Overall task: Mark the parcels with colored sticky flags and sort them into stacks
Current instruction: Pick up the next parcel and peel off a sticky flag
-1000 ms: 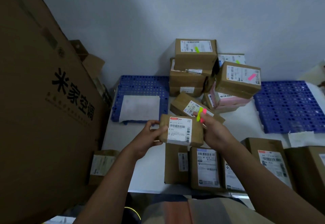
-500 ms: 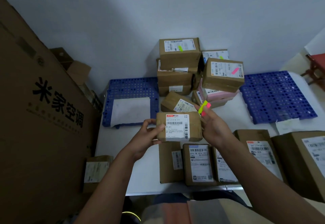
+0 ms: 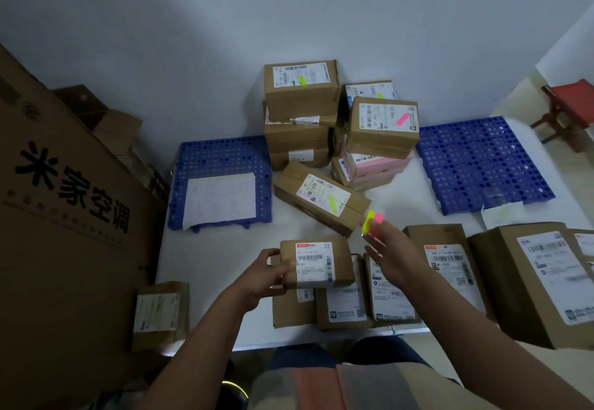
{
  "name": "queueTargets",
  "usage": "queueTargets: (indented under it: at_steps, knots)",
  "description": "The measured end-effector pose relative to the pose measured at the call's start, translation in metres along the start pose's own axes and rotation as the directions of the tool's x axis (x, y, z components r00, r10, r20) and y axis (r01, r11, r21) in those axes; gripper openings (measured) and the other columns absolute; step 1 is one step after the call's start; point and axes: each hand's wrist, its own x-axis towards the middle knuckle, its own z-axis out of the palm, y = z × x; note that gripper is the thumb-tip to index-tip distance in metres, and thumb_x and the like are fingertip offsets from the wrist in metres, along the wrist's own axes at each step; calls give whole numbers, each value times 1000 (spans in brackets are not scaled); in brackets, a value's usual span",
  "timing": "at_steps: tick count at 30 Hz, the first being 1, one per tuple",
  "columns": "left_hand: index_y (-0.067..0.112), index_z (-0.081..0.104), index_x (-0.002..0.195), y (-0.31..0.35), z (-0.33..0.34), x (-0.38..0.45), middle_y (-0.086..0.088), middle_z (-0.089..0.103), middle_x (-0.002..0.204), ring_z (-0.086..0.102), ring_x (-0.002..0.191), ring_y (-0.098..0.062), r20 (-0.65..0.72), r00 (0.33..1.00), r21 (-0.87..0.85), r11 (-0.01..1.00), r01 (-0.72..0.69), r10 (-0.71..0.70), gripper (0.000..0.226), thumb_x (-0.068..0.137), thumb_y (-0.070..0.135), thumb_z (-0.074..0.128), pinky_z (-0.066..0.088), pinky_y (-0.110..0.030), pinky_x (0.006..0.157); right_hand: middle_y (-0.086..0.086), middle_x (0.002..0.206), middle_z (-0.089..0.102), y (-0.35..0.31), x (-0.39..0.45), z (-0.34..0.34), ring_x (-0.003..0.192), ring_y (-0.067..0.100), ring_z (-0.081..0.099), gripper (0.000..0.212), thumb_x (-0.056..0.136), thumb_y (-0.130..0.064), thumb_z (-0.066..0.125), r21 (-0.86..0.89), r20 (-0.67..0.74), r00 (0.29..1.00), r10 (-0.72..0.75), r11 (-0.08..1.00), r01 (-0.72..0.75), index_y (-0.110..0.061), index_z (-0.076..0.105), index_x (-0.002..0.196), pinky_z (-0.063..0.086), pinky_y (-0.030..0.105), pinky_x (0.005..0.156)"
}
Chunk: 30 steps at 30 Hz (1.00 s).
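At the far left, off the tabletop, a huge brown cardboard carton printed with black characters [image 3: 64, 216] leans upright, and a small brown box with a pale label [image 3: 159, 313] sits just beside its lower right side. On the white tabletop [image 3: 212, 281], near the back left corner, lies a blue perforated plastic mat [image 3: 221, 155] with a white sheet of paper [image 3: 220, 199] resting on it. Toward the front edge the left hand [image 3: 263, 277] grips a small brown cardboard parcel with a white barcode label [image 3: 316, 263], thumb curled over its left end and fingers under it, lifting it above a row of flat brown labelled parcels [image 3: 340, 308] lying along the front edge. Behind it, near the middle of the tabletop, a long brown parcel carrying a yellow-green flag [image 3: 321, 197] lies at an angle. At the back edge stand a stack of brown boxes topped with a yellow-green flag [image 3: 300, 101] and, just right of it, a stack of brown and pink boxes whose top box bears a pink flag [image 3: 382, 130]. The right hand [image 3: 389, 255] is clear of the held parcel, and pinches a small pad of neon yellow-green and pink sticky flags [image 3: 372, 222] at its fingertips, the other fingers loosely spread. A second blue perforated mat [image 3: 482, 162] lies by the back right corner, and large brown labelled boxes [image 3: 530, 281] crowd the front right corner.
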Motion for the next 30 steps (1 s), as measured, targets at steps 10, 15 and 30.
queueTargets:
  at_steps: [10,15,30]
  knots:
    - [25,42,140,-15,22,5,-1,51,142,53,123,-22,-109,991,260,965,-42,72,55,93,44,61,46,-37,101,11,90,76,32,-14,-1,76,19,74,16,93,-13,63,-260,89,992,92,963,-66,-7,70,106,57,31,64]
    - [18,57,128,-2,33,-2,-2,59,130,55,115,-15,-415,821,479,861,-168,391,32,98,26,58,42,-17,88,10,89,74,30,-16,7,74,17,72,14,93,-13,63,-378,118,993,7,925,38,-9,70,105,57,31,64]
    - [13,66,96,31,77,-21,2,65,88,56,72,-5,-147,951,157,956,-247,270,14,92,27,67,45,-7,52,19,98,73,38,-15,16,91,36,71,20,93,-19,64,-344,115,993,18,939,23,-5,69,105,58,48,82]
